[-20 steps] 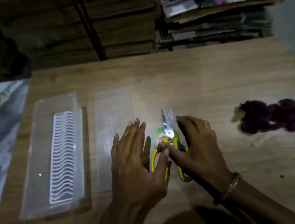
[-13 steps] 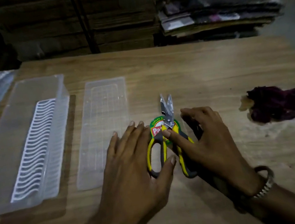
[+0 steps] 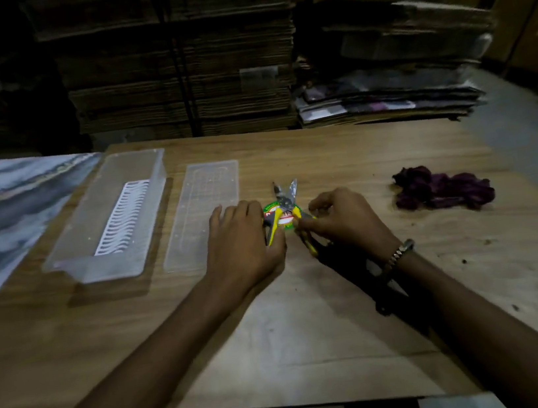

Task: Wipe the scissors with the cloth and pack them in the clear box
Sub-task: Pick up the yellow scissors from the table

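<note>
Wood table (image 3: 343, 297), dim stockroom. Since a moment ago I've spread the scissors (image 3: 287, 208) blades apart; left hand (image 3: 242, 242) lies flat on one handle, right hand (image 3: 343, 224) pinches the other. Cloth (image 3: 441, 188) untouched, clear box (image 3: 108, 223) waiting: wiping not started.

Wooden tabletop (image 3: 341, 159) fills the view, dark specks scattered toward its right edge. Off the left edge, a marbled grey-and-white sheet (image 3: 3, 213) butts against it, streaked with darker veins. Behind the far edge rises a tall stack of flattened cardboard (image 3: 180, 78), dim and brown, a dark strap running down its front. To the right of that, beyond the far right corner, a lower pile of flat printed sheets (image 3: 384, 101), more cardboard heaped on top.
</note>
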Action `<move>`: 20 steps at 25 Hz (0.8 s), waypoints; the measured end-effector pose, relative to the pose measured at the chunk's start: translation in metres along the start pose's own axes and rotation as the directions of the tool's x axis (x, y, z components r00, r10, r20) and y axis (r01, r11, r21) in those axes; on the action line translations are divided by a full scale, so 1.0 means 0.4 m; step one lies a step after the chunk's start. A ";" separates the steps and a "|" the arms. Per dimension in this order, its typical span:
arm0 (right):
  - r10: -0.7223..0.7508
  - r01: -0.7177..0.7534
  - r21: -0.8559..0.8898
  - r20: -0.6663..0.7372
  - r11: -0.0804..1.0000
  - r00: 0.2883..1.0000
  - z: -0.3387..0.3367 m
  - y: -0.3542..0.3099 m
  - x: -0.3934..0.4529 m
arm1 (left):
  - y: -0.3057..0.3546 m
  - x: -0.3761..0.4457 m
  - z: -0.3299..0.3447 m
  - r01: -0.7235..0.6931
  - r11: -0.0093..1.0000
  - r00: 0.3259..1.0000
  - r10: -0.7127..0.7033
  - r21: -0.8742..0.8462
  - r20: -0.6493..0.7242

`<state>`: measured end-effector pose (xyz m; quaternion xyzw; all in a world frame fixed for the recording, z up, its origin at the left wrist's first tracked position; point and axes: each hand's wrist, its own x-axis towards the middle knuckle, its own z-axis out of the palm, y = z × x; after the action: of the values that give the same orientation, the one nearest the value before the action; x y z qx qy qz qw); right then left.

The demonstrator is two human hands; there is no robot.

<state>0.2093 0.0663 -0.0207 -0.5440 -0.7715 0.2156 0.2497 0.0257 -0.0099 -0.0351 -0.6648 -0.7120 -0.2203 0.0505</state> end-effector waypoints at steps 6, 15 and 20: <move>0.095 -0.064 0.225 -0.130 0.972 0.987 0.000 0.007 0.002 | 0.018 0.068 -0.004 0.039 0.964 0.985 -0.081 -0.263 -0.151; 0.312 -0.233 0.912 0.125 0.339 0.942 -0.022 -0.038 -0.009 | -0.022 0.134 0.014 0.127 -0.112 0.856 -0.490 -0.986 0.166; 0.224 -0.205 0.915 0.131 0.348 0.966 -0.020 -0.078 -0.045 | 0.049 0.112 -0.016 0.305 -0.369 0.851 -0.308 -0.878 0.425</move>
<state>0.1965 0.0398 0.0018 -0.4102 -0.4402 0.6340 0.4858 0.0385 0.0295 -0.0083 -0.2183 -0.4090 -0.6943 -0.5505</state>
